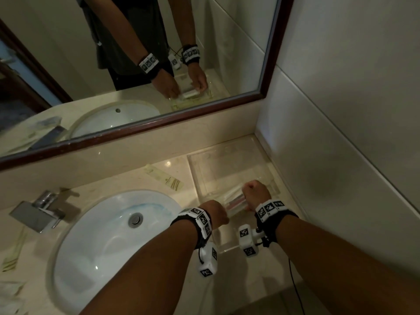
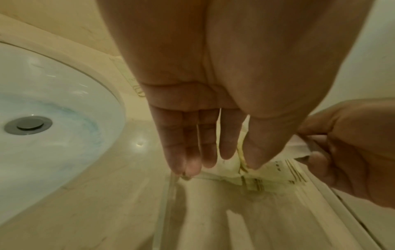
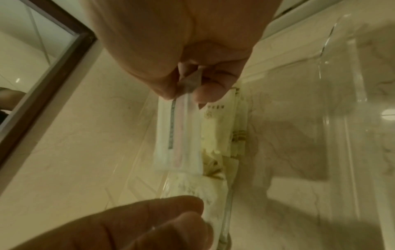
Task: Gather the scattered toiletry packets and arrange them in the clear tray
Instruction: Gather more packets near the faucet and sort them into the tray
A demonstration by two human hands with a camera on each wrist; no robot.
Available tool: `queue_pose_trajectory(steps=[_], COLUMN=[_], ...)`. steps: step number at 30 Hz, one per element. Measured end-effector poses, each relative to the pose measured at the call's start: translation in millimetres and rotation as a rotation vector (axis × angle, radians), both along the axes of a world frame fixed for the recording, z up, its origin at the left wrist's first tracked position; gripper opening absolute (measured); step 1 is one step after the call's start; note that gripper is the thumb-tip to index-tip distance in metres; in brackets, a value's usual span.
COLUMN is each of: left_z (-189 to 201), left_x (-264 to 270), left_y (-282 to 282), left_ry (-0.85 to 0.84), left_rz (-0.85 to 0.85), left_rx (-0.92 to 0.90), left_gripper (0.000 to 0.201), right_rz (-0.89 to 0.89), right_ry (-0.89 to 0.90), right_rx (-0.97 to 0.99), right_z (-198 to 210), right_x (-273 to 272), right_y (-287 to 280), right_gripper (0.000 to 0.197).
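The clear tray (image 1: 223,172) sits on the counter right of the sink, against the wall. Both hands are over its near half. My right hand (image 1: 254,192) pinches the end of a clear packet (image 3: 177,135) with a pink and a grey strip inside, held just above the tray. Cream packets with green print (image 3: 220,135) lie in the tray beside and under it. My left hand (image 2: 213,162) points down with straight fingers, and its fingertips (image 2: 190,167) touch the cream packets (image 2: 256,179) at the tray's left edge (image 2: 171,194). One cream packet (image 1: 166,177) lies loose behind the sink.
The white sink (image 1: 109,235) fills the counter's middle, with a chrome faucet (image 1: 38,212) at its left. More packets lie left of the sink (image 1: 13,253) and at the near left corner (image 1: 9,292). A framed mirror (image 1: 136,64) and a tiled wall (image 1: 341,133) close in the tray.
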State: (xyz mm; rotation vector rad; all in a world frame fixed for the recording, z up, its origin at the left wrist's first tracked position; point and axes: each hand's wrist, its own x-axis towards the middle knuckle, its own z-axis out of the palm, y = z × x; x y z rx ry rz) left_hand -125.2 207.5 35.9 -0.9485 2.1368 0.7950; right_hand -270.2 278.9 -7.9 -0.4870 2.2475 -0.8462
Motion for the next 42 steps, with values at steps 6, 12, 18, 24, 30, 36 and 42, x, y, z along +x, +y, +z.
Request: queue_pose_trajectory(steps=[6,12,18,24,30,36,42], left_z=[-10.9,-9.4,-22.8,-23.8,-20.8,-18.8,-19.8], left_x=[-10.0,-22.8,-20.0,-18.3,-16.1,-15.4,-14.5], left_y=[-0.2,6.8,10.6,7.7,0.8,0.1,2.9], left_ry=[0.033,0.046,0.074,0.118,0.158,0.152,0.146], left_rz=[0.017,-0.071,-0.11,-0.106,-0.066,-0.078,-0.082], left_rx=[0.024,-0.028,-0.098,-0.117,-0.106,-0.127,-0.111], left_gripper=[0.046,0.035,0.041,0.046,0.045,0.051,0.054], right_rz=[-0.113,-0.096,-0.054,0.066,0.124,0.362,0.438], right_ry=[0.114,0.156,0.191,0.254,0.288,0.28,0.281], right_rx=[0.098,0.186,0.211,0.275,0.28,0.243,0.345], right_z=[3.2,-6.3,-10.2,-16.9,-5.0,-7.0,-18.1], right_x=[-27.9,-28.6,-22.2,-19.3,-18.7,-3.5,-0.4], right_y=[20.5,29.8,19.0,16.2,16.3,24.0,28.6], right_gripper=[0.014,0.024,0.007,0.016,0.01,0.034,0.057])
